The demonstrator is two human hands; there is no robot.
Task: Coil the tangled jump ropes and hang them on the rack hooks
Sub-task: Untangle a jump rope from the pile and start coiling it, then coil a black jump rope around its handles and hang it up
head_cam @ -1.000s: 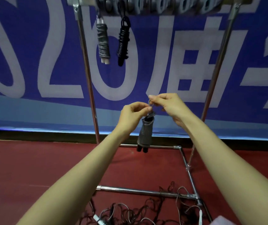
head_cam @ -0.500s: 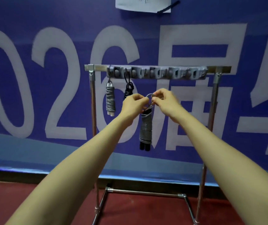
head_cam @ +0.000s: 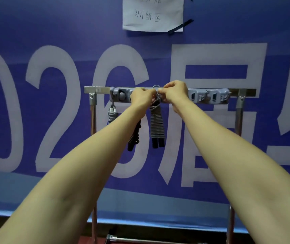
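Observation:
A coiled grey jump rope (head_cam: pixel 157 125) with dark handle ends hangs between my hands, its top loop raised against the grey hook strip (head_cam: pixel 209 96) on the metal rack (head_cam: pixel 92 110). My left hand (head_cam: pixel 143 98) and my right hand (head_cam: pixel 173 93) both pinch that loop from either side, right at the strip. Left of it a coiled black rope (head_cam: pixel 134 136) hangs, partly behind my left forearm. Further left a grey rope with white handles (head_cam: pixel 112 112) hangs from a hook. The hook under my hands is hidden.
A blue banner with large white characters fills the wall behind the rack. A white paper sign (head_cam: pixel 153 14) is taped above. Free hooks show on the strip's right part. The rack's base bar (head_cam: pixel 132 239) and red floor show at the bottom.
Both hands have risen with the grey coil from chest height up to the hook strip. The view has tilted up, so the tangled ropes on the floor are out of sight.

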